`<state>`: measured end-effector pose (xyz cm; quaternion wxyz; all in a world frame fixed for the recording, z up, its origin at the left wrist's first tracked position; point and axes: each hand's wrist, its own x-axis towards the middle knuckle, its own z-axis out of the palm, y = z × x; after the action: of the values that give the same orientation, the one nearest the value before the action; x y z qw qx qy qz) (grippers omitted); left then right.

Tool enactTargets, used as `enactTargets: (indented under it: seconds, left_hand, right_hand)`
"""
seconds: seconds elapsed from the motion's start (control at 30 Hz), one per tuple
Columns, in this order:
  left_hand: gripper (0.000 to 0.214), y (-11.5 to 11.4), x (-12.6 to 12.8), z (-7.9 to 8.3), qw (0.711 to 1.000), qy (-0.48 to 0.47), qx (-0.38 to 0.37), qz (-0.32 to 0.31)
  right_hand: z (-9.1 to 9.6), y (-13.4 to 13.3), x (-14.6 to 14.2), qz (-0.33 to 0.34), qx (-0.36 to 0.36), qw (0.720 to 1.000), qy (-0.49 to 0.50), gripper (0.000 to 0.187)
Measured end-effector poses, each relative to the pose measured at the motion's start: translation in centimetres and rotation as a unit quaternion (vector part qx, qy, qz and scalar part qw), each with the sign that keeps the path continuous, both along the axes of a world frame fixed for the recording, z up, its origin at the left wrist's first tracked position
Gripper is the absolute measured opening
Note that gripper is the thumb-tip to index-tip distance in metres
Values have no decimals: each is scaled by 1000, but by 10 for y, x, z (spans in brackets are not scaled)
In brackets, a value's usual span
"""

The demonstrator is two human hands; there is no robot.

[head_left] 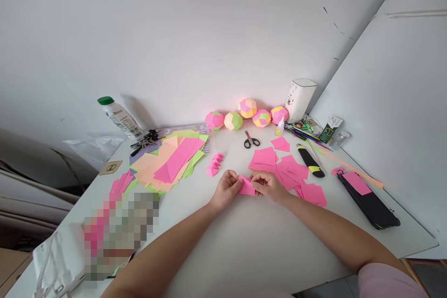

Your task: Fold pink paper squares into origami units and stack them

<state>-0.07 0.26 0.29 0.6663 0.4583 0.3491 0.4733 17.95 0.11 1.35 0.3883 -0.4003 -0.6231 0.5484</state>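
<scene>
A small pink piece of paper (247, 188) is held between my two hands above the table. My left hand (226, 188) pinches its left edge between thumb and fingers. On the other side my right hand (269, 186) is closed on its right edge; some fingertips are hidden behind the paper. Just beyond my left hand stands a short row of folded pink paper pieces (215, 164). Loose pink paper squares (263, 159) lie past my right hand, spread toward the right. Black-handled scissors (251, 139) rest farther back.
Several coloured paper balls (233, 121) line the wall. Left are a sheet pile (150, 167), keys (146, 139) and a green-capped bottle (118, 117). On the right are a glue bottle (280, 128), a yellow-black cutter (310, 160), a black pouch (373, 209) and a white box (301, 100).
</scene>
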Motion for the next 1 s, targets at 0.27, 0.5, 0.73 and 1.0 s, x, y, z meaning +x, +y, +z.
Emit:
enactTargets:
  seconds: [0.27, 0.5, 0.73, 1.0]
  left_hand:
    - [32, 1, -1, -2, 1000, 3, 11, -16]
    - [22, 3, -5, -6, 998, 37, 40, -33]
    - [28, 0, -4, -1, 998, 36, 29, -53]
    - [32, -1, -4, 4, 997, 50, 17, -48]
  right_hand:
    - [-8, 2, 1, -8, -20, 1000, -19, 21]
    - [-10, 2, 1, -27, -45, 999, -6, 40]
    - [-5, 0, 0, -20, -59, 998, -17, 47]
    - [-9, 2, 0, -8, -39, 999, -22, 28]
